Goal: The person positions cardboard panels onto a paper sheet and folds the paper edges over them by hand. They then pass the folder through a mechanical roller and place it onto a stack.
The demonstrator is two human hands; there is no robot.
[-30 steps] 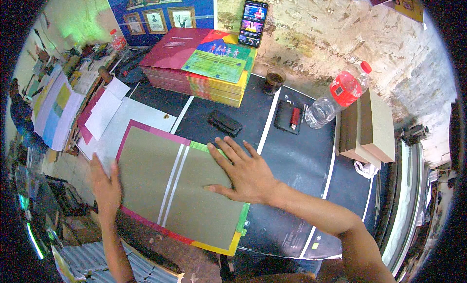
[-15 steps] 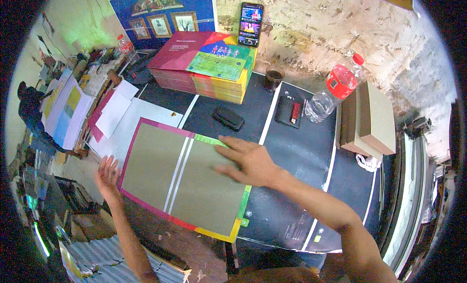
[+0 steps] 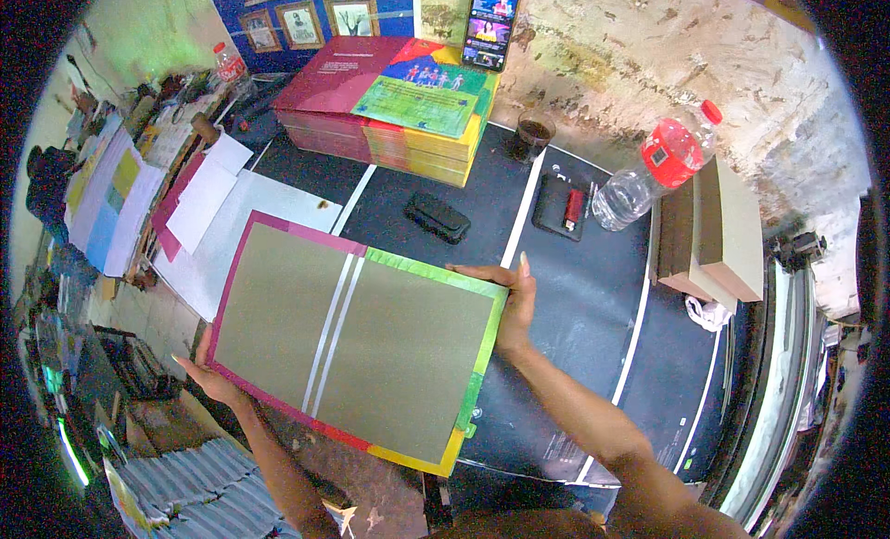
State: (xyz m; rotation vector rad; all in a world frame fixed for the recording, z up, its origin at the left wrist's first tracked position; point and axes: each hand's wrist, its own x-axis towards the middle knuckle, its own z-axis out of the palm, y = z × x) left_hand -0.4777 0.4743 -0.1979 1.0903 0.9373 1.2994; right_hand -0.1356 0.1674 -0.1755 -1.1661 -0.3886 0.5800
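Observation:
A hardback book cover (image 3: 413,344) lies open in front of me with its inner side up. Its grey boards show two pale strips at the spine, and a turned-in border runs pink, red, yellow and green. My left hand (image 3: 221,381) grips the lower left edge, its fingers partly hidden by the board. On the upper right corner my right hand (image 3: 513,307) is closed, thumb raised at the edge and other fingers partly out of sight. The cover seems tilted a little off the black table surface (image 3: 575,354).
Behind stands a stack of printed covers (image 3: 371,131) with a phone (image 3: 489,29) propped on it. A black case (image 3: 437,216), a glass of dark drink (image 3: 535,131), a red lighter (image 3: 573,208), a plastic bottle (image 3: 649,177) and grey board stacks (image 3: 728,228) sit farther right. White sheets (image 3: 209,196) lie left.
My right hand has gone from lying over the cover to gripping its right edge. My left hand has moved down onto the left edge. The cover has shifted slightly and appears raised.

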